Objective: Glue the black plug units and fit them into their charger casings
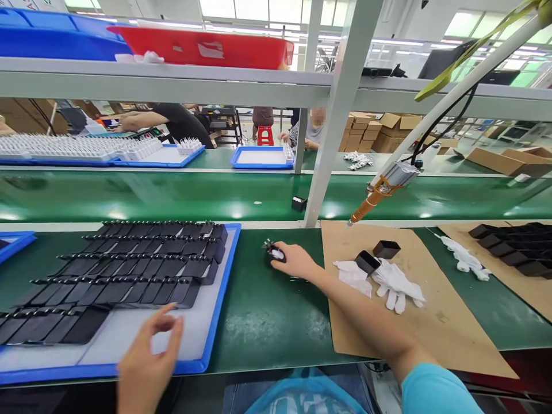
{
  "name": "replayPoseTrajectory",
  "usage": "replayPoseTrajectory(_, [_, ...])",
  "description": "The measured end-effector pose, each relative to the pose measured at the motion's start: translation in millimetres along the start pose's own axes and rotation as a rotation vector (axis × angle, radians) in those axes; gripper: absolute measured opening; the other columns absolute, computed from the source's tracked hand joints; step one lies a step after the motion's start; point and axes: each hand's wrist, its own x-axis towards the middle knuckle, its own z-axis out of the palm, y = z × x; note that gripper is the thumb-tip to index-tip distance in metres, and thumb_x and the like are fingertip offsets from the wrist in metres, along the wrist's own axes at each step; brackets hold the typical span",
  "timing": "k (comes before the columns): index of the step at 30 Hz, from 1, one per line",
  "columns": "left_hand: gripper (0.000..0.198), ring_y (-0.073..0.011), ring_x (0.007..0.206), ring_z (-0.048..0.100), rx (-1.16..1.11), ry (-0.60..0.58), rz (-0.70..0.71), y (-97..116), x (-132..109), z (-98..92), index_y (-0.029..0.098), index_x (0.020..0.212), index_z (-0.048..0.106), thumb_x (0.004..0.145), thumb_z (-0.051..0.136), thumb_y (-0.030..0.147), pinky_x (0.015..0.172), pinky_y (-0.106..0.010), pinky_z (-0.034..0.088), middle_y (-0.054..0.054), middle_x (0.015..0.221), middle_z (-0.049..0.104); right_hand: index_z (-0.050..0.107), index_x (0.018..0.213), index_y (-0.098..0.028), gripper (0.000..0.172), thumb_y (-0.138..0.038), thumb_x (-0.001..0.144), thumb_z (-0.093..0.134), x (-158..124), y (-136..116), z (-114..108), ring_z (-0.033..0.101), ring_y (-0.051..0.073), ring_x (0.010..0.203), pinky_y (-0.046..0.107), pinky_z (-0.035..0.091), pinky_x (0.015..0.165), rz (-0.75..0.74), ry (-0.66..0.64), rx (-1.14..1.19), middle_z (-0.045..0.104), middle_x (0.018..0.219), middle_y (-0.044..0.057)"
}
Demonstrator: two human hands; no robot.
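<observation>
My right hand (pixel 296 261) is closed around a small black part (pixel 271 250) with metal bits sticking up and something white on its side, just above the green bench between the tray and the cardboard. Its exact kind cannot be made out. My left hand (pixel 149 359) holds nothing; thumb and forefinger curve toward each other with a gap, over the front of a blue-rimmed tray (pixel 228 276). Rows of black plastic cases (pixel 142 287) fill most of that tray, nearest to my left fingertips.
On a cardboard sheet (pixel 444 339) lie two black open boxes (pixel 387 249) and white gloves (pixel 397 283). An orange electric screwdriver (pixel 371 206) hangs above. More black boxes (pixel 521 247) stand right. Behind the upright post (pixel 332 115) runs a green belt (pixel 194 195); people work beyond.
</observation>
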Motion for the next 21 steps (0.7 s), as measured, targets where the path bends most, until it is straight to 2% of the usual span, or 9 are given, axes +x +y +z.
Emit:
replayPoseTrajectory(3, [0.026,-0.0137,0.074,0.067,-0.222,-0.197,0.22,37.9,-8.9,30.3,0.023,0.106,0.065,0.09,0.054,0.04,0.065,-0.022,0.053,0.0,0.083,0.069,0.056,0.129,-0.026,0.052,-0.049,0.082,0.062,-2.8,-16.2,6.6,0.071,0.025,0.092,0.03,0.05,0.073,-0.081,-0.079,-0.007,0.074,0.106,0.006])
replayPoseTrajectory(6, [0.022,-0.0126,0.071,0.067,-0.347,-0.306,0.357,47.7,-7.3,48.2,0.023,0.106,0.067,0.092,0.054,0.033,0.071,-0.022,0.054,0.0,0.082,0.07,0.055,0.129,-0.031,0.056,-0.061,0.082,0.059,10.6,-11.4,-2.8,0.07,0.02,0.092,0.026,0.052,0.073,-0.119,-0.106,-0.02,0.073,0.11,0.002])
replayPoseTrajectory(9, [0.021,-0.0129,0.071,0.066,-0.393,-0.322,0.346,46.3,-5.8,51.3,0.022,0.106,0.067,0.092,0.053,0.028,0.068,-0.022,0.054,-0.001,0.081,0.07,0.05,0.134,-0.028,0.049,-0.052,0.092,0.047,44.3,6.3,-23.7,0.065,0.017,0.109,0.026,0.051,0.089,-0.074,-0.019,-0.097,0.065,0.127,0.004])
replayPoseTrajectory(11, [0.02,-0.0131,0.074,0.067,-0.402,-0.334,0.305,47.0,-8.5,49.0,0.021,0.106,0.066,0.093,0.051,0.025,0.07,-0.022,0.054,-0.002,0.085,0.071,0.049,0.135,-0.022,0.047,-0.042,0.092,0.048,75.3,17.7,-37.8,0.055,0.022,0.126,0.034,0.045,0.103,-0.02,0.055,-0.189,0.056,0.138,0.011])
replayPoseTrajectory(13, [0.021,-0.0133,0.078,0.068,-0.389,-0.372,0.273,49.6,-12.3,47.6,0.021,0.106,0.066,0.092,0.051,0.023,0.073,-0.023,0.054,-0.003,0.091,0.072,0.051,0.133,-0.015,0.048,-0.034,0.088,0.051,109.1,26.1,-47.9,0.048,0.032,0.131,0.047,0.042,0.104,0.04,0.111,-0.284,0.05,0.142,0.02])
replayPoseTrajectory(15, [0.021,-0.0138,0.076,0.067,-0.363,-0.374,0.235,52.0,-14.2,48.7,0.021,0.102,0.068,0.091,0.051,0.021,0.074,-0.024,0.053,-0.003,0.087,0.073,0.053,0.129,-0.01,0.049,-0.031,0.085,0.049,141.6,33.4,-53.0,0.046,0.042,0.131,0.06,0.042,0.099,0.11,0.168,-0.365,0.046,0.141,0.028])
replayPoseTrajectory(17, [0.021,-0.0143,0.075,0.067,-0.351,-0.326,0.199,52.8,-13.8,51.0,0.02,0.1,0.069,0.089,0.051,0.02,0.072,-0.024,0.052,-0.003,0.084,0.073,0.059,0.12,-0.011,0.044,-0.032,0.083,0.047,169.3,42.9,-54.3,0.05,0.046,0.126,0.065,0.042,0.092,0.167,0.199,-0.423,0.052,0.131,0.031])
replayPoseTrajectory(20, [0.021,-0.0148,0.074,0.067,-0.34,-0.272,0.202,53.0,-12.3,53.1,0.019,0.096,0.07,0.087,0.051,0.02,0.071,-0.024,0.051,-0.003,0.082,0.073,0.067,0.096,-0.02,0.033,-0.04,0.079,0.047,198.3,63.1,-52.2,0.065,0.048,0.101,0.063,0.048,0.067,0.231,0.195,-0.473,0.065,0.102,0.033])
replayPoseTrajectory(21, [0.021,-0.0148,0.073,0.066,-0.336,-0.267,0.208,53.2,-12.0,53.3,0.019,0.095,0.07,0.087,0.051,0.02,0.07,-0.024,0.05,-0.003,0.08,0.072,0.067,0.087,-0.024,0.029,-0.043,0.077,0.048,204.6,70.3,-50.6,0.069,0.045,0.085,0.058,0.049,0.06,0.218,0.178,-0.476,0.069,0.088,0.028])
